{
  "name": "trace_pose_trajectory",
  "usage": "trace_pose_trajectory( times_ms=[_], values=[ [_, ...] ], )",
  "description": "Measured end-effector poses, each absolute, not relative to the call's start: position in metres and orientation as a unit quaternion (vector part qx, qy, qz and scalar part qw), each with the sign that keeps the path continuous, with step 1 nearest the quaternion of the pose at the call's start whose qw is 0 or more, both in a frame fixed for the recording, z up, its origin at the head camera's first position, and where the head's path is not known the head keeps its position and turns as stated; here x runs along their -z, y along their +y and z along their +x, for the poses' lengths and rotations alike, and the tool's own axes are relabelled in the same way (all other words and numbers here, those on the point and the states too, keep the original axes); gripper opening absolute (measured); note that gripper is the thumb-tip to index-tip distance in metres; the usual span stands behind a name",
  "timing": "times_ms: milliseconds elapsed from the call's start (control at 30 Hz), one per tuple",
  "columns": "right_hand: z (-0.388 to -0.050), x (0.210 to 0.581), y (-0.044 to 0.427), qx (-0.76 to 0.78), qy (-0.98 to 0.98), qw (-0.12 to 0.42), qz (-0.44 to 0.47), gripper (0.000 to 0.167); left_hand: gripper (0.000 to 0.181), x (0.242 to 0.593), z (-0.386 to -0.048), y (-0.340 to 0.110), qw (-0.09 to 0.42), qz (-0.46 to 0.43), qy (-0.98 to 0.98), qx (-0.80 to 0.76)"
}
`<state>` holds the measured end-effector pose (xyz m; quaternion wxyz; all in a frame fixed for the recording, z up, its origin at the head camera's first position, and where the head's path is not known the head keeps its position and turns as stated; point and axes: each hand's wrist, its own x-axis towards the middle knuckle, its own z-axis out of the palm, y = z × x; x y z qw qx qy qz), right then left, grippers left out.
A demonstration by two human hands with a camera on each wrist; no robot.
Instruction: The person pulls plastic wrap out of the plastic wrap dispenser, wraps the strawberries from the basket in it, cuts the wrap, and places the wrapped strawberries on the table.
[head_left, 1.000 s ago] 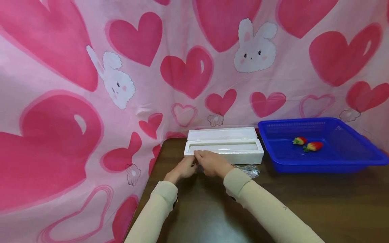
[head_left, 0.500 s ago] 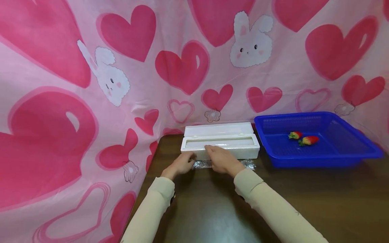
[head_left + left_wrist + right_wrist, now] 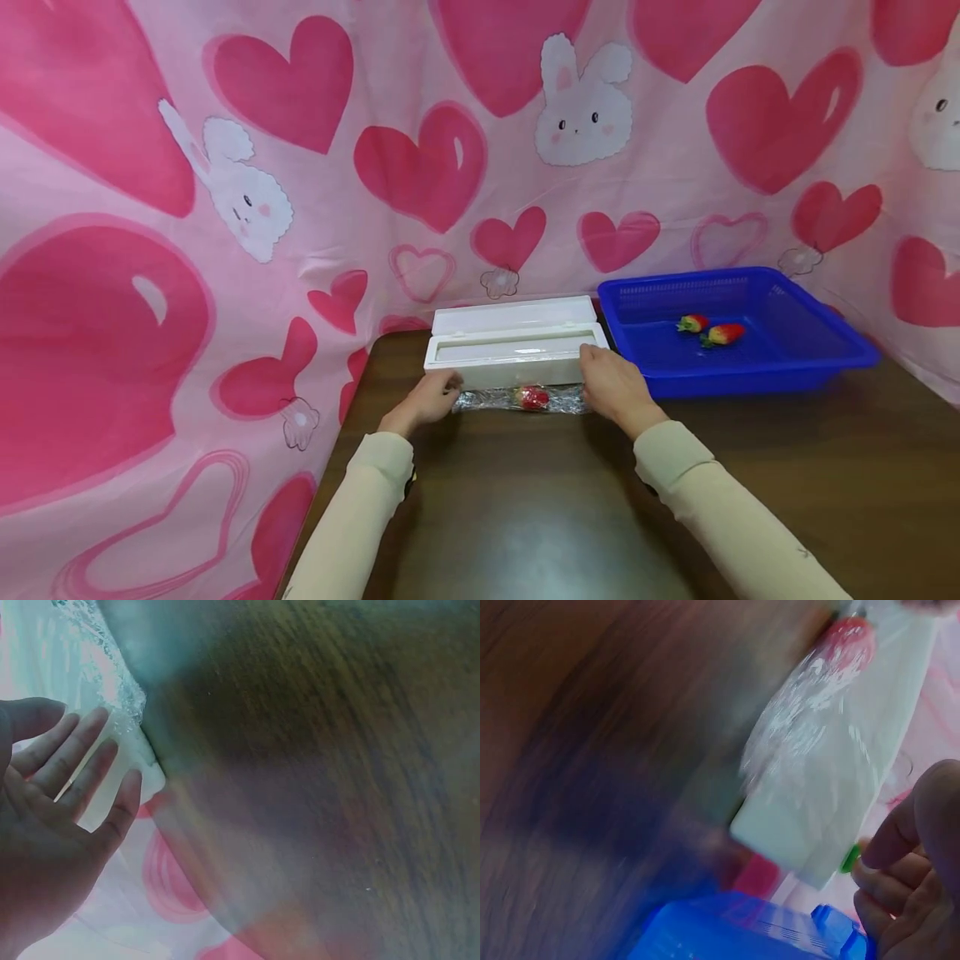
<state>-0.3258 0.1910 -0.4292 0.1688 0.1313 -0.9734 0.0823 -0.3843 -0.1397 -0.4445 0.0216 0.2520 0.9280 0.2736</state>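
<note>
A strawberry (image 3: 532, 398) lies under or inside a strip of clear plastic wrap (image 3: 487, 399), along the front of a long white box (image 3: 517, 372) with its lid raised. My left hand (image 3: 429, 398) is at the strip's left end. In the left wrist view its fingers are extended, apart from the thumb, and nothing shows between them. By the strip's right end and the box's front right corner is my right hand (image 3: 617, 387). Its fingers bend loosely in the right wrist view, with no held thing visible; a small green piece (image 3: 850, 859) shows beside the thumb.
To the right of the box stands a blue plastic basket (image 3: 757, 382) with two strawberries in it, one of them a larger strawberry (image 3: 723, 334). A pink heart-patterned cloth (image 3: 420, 208) hangs behind the brown table (image 3: 525, 500).
My right hand has moved right along the wrap, away from the left hand, and the strawberry has come into sight between them. The head view has shifted slightly to the right.
</note>
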Motion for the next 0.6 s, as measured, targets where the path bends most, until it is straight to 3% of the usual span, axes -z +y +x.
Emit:
trace_pose_trajectory(
  times_ms=[300,600],
  values=[
    [-0.3229,0.4340,0.2002,-0.073,-0.973,0.185,0.114,0.027,0.024,0.4502,-0.3818,-0.1446,0.036,0.253,0.927,-0.275],
    [-0.3197,0.4252,0.2028,-0.057,-0.972,0.173,0.150,0.042,0.020,0.4470,-0.3832,-0.1446,0.023,0.267,0.930,-0.252]
  ],
)
